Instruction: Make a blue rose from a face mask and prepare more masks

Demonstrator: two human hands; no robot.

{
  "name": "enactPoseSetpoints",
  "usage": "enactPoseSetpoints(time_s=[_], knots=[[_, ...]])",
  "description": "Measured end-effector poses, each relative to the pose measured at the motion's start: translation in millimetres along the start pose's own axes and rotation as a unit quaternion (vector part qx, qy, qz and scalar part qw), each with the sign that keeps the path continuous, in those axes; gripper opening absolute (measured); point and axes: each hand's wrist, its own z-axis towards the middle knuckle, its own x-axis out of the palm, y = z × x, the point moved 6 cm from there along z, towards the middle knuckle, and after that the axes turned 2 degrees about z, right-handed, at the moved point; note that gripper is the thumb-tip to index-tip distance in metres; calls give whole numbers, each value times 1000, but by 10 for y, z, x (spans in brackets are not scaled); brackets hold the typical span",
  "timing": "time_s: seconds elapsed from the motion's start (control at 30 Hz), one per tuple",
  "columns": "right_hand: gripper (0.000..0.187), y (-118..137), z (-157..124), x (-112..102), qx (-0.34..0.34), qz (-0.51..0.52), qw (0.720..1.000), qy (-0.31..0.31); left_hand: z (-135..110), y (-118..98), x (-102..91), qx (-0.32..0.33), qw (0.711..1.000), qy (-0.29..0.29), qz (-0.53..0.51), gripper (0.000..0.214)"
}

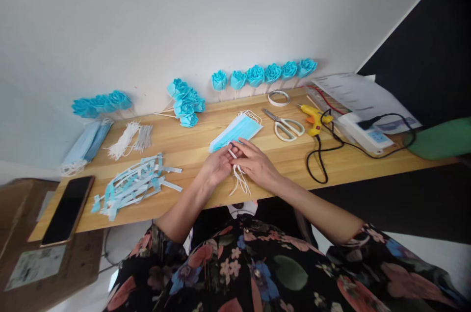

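White elastic cords (241, 182) hang in several strands between my two hands, just above the table's front edge. My left hand (218, 166) is closed with its fingertips around the upper end of the cords. From the other side my right hand (256, 164) grips the same cords, thumb and fingers pressed together. Right behind my fingers lie blue face masks (238, 129) with white ear loops, partly covered by my fingertips. Scissors with white handles (285, 126) rest to the right of the masks, apart from my hands.
Blue mask-fabric roses on sticks (255, 75) line the wall. At left lie more masks (88, 140), cut loops (127, 140), fabric strips (136, 184) and a phone (68, 209). At right are a tape roll (279, 98), a corded yellow glue gun (312, 117) and a power strip (364, 133).
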Motion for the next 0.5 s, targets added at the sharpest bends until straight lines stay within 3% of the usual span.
enactPoseSetpoints(time_s=[0.17, 0.3, 0.4, 0.47, 0.5], knots=[[23, 298, -205, 11, -69, -161, 985, 7, -29, 17, 60, 15, 999, 36, 35, 39], [31, 208, -237, -314, -61, -203, 975, 59, -57, -76, 11, 31, 996, 23, 80, 33], [37, -174, -167, -850, 81, -232, 968, 58, -81, -151, -58, 25, 989, 23, 147, 25], [36, -503, -159, -1197, 237, -280, 929, 54, -92, -205, -116, 31, 979, 22, 198, 21], [36, -606, -148, -1297, 268, -289, 917, 63, -95, -232, -144, 36, 973, 21, 225, 19]])
